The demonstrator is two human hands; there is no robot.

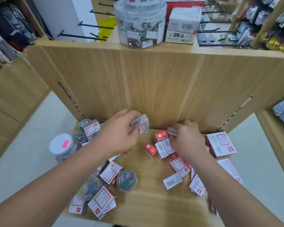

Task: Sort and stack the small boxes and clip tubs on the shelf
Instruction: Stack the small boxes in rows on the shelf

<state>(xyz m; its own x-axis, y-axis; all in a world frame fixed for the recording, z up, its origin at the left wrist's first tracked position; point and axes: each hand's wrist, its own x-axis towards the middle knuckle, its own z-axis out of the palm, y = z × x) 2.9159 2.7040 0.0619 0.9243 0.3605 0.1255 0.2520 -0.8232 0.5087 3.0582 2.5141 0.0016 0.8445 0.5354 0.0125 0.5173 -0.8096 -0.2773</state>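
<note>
My left hand (pixel 120 133) grips a clear tub of coloured paper clips (pixel 142 124), held above the back of the wooden shelf (pixel 151 190). My right hand (pixel 185 138) pinches a small clear box (pixel 172 131) just over a red and white small box (pixel 161 135). More red and white small boxes (pixel 150 149) stand in the middle. A round clip tub (pixel 126 179) sits near the front left among flat red-framed boxes (pixel 110 172). Another flat box (pixel 180 166) lies under my right wrist.
A white-lidded jar with a pink sticker (pixel 61 146) stands at the shelf's left edge. A larger red and white box (pixel 220 144) lies at the right. On the upper shelf stand a big clear tub of binder clips (pixel 138 28) and a white carton (pixel 182 25). Black pegboard hooks (pixel 82 36) stick out behind.
</note>
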